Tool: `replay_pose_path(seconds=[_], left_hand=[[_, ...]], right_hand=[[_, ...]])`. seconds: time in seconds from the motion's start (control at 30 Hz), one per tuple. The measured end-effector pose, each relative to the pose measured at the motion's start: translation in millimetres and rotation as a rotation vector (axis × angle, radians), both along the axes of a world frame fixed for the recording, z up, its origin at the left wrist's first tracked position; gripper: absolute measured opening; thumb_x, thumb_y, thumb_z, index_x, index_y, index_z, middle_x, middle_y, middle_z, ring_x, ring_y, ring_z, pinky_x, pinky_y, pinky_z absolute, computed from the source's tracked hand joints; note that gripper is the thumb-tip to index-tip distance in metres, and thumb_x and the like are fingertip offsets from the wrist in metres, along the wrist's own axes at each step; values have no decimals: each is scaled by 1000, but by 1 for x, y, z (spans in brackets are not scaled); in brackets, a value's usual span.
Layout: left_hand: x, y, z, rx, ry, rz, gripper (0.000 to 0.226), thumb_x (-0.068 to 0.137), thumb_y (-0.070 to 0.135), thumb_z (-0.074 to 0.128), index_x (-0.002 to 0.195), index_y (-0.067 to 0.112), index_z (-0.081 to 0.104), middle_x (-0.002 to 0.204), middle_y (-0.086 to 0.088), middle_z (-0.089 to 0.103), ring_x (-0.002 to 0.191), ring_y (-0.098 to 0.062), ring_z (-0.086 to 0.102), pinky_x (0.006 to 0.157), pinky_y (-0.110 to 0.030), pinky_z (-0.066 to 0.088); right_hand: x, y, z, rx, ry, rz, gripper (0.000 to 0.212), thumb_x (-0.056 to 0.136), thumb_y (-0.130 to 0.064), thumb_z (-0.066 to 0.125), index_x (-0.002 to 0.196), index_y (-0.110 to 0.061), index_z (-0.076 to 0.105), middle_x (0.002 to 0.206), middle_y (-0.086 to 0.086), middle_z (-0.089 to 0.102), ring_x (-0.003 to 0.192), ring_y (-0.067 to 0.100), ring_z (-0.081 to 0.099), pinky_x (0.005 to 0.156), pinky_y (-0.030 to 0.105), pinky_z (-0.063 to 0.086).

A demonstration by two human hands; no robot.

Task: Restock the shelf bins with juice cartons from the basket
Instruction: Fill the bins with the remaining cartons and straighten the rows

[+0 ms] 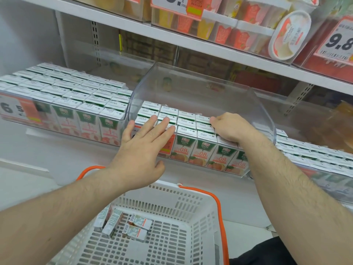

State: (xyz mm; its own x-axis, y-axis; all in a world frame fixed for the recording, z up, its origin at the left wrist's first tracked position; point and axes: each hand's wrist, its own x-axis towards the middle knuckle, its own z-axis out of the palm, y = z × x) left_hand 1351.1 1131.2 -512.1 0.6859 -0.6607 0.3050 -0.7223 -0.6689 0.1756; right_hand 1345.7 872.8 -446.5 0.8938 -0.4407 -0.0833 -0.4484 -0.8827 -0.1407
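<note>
Left hand (142,144): fingers straight and spread, laid flat on the tops of the juice cartons (188,129) at the front left of the middle bin (193,87), thumb free below; it holds nothing. Right hand (232,129): fingers bent downward among the cartons at the bin's right side, tips hidden, so whether they clasp a carton cannot be told. Middle bin: clear plastic, pulled forward on the shelf, packed with upright cartons in rows; front faces green and white with orange fruit, printed "100%" and "0.8". Left bin (63,119): clear, full of like cartons marked "100%", with a price tag (18,110) reading "6.5" at its front. Right bin (324,175): more cartons, labels blurred. Basket (172,213): white, slotted, orange handles, just below the shelf edge; four loose cartons (124,223) lie on their sides in its far left corner. Upper shelf: tubs (288,35) in orange and white, and a price tag (339,41) showing "9.8".
</note>
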Motion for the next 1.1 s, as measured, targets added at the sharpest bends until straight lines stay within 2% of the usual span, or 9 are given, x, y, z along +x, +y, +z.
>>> replay_pose_path(seconds=[0.1,0.23,0.33,0.4,0.5,0.67,0.8,0.97,1.1], left_hand=[[-2,3,3,13,-5,-17,79,92,34,48,155,33,1,161,16,-13,147,-8,-19,115,-44,-19],[-11,18,-3,-121,-112,-168,60,79,28,51,138,19,53,150,3,44,143,-16,32,117,-43,8],[-21,24,-7,-132,-68,-216,51,79,31,45,126,21,62,131,6,61,125,-15,52,109,-37,22],[-28,27,-9,-104,42,-206,50,84,32,44,132,24,57,130,9,60,124,-14,52,107,-31,25],[-32,34,-18,2,213,-181,46,93,28,51,140,29,47,135,16,53,128,-7,44,108,-25,26],[-30,48,-51,137,381,-132,43,88,23,55,132,26,53,127,9,60,116,-13,54,99,-34,44],[-11,64,-96,352,501,-13,43,90,23,54,133,24,52,133,4,57,118,-18,53,97,-36,46],[-4,76,-169,443,708,156,28,91,21,54,118,17,59,118,-4,62,96,-20,54,88,-32,47],[-31,71,-234,533,969,237,16,89,18,52,73,13,54,67,0,48,58,-15,46,56,-25,40]], right_hand=[[-3,1,-1,-39,120,36,65,103,-50,13,152,-12,32,157,10,35,140,30,38,114,44,29],[-12,4,-10,-153,84,26,66,102,-50,7,154,-12,24,164,2,20,149,27,22,118,59,-6],[-29,15,-13,-243,-390,139,44,101,-40,25,102,-12,58,110,4,62,119,30,52,117,58,14],[-41,35,-18,-284,-737,278,32,94,-32,39,75,-14,57,75,-1,60,82,29,57,94,43,37],[-55,70,-42,-284,-905,608,23,85,-20,52,65,-13,61,64,0,57,65,26,50,67,33,27],[-67,113,-113,-102,-695,876,25,83,-20,51,62,-11,59,58,2,54,57,24,46,60,32,36],[-64,128,-177,92,-354,737,32,82,-27,40,61,-12,59,58,3,57,56,27,52,53,35,47],[-70,134,-257,214,62,525,23,93,-22,44,75,-15,58,78,2,60,77,25,58,69,35,51],[-84,140,-317,295,368,446,22,94,-20,44,99,-17,65,99,6,67,90,28,62,74,37,53]])
